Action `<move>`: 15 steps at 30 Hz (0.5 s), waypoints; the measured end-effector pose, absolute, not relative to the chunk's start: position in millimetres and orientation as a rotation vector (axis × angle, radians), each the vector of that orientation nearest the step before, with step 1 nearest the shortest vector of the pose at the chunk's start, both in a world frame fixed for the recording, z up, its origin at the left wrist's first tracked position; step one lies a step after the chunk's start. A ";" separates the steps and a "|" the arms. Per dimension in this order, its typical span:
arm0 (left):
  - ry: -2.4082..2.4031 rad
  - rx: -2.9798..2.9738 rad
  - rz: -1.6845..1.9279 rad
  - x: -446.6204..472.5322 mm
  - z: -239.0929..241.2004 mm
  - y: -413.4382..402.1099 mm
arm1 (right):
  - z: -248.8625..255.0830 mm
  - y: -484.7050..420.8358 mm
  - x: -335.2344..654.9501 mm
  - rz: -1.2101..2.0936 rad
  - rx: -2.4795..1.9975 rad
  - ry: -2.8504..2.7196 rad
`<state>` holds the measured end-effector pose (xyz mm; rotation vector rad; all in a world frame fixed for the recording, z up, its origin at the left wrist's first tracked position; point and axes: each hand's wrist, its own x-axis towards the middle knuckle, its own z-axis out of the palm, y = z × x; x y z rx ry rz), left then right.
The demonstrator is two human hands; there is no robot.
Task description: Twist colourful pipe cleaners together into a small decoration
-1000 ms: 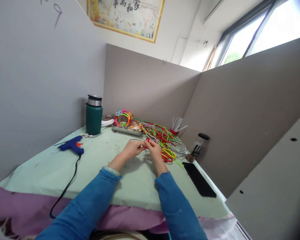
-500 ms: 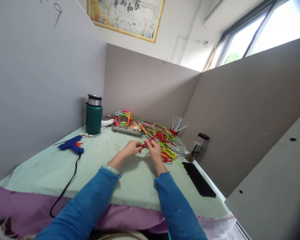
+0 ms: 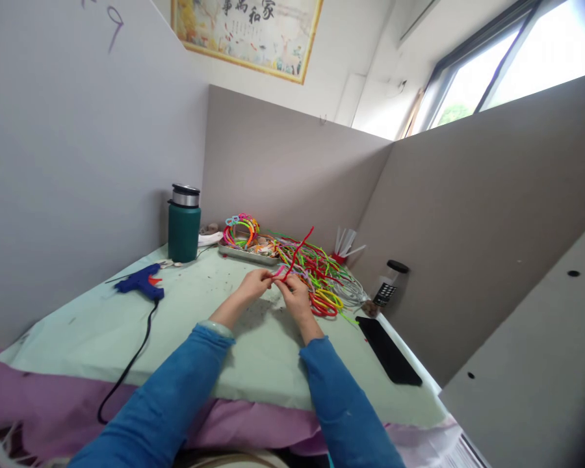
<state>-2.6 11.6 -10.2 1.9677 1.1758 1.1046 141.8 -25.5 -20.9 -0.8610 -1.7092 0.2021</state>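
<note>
A red pipe cleaner (image 3: 299,250) is pinched between my two hands, its free end pointing up and to the right over the pile. My left hand (image 3: 256,285) grips its left part with closed fingertips. Just to the right, my right hand (image 3: 295,296) is closed on the same pipe cleaner. A short pink piece (image 3: 279,271) shows by the fingertips; whether it is joined to the red one I cannot tell. Behind the hands lies a heap of coloured pipe cleaners (image 3: 329,270), with bent red and yellow loops (image 3: 325,303) close to my right hand.
A metal tray (image 3: 246,255) at the back holds colourful hoops (image 3: 241,231). On the left are a green bottle (image 3: 184,231) and a blue glue gun (image 3: 143,283) with its cord trailing off the front edge. To the right, a black phone (image 3: 389,351) and a clear jar (image 3: 389,286).
The red pipe cleaner's free end has swung upright and now stands above the heap. My hands have shifted slightly, and the pink piece has come into view.
</note>
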 end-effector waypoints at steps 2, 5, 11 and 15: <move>1.103 1.814 1.151 -3.2 -8.8 12.1 | -22.4 -24.4 141.7 0.229 -0.893 -1.668; 1.030 1.615 1.177 -4.0 -5.7 9.9 | -25.3 -21.5 141.6 0.285 -0.933 -1.607; 0.932 1.441 1.210 -5.3 4.6 -0.2 | -29.8 -15.8 139.2 0.353 -0.972 -1.593; 0.970 1.483 1.226 -5.8 5.4 -0.4 | -30.0 -15.0 138.8 0.321 -0.942 -1.606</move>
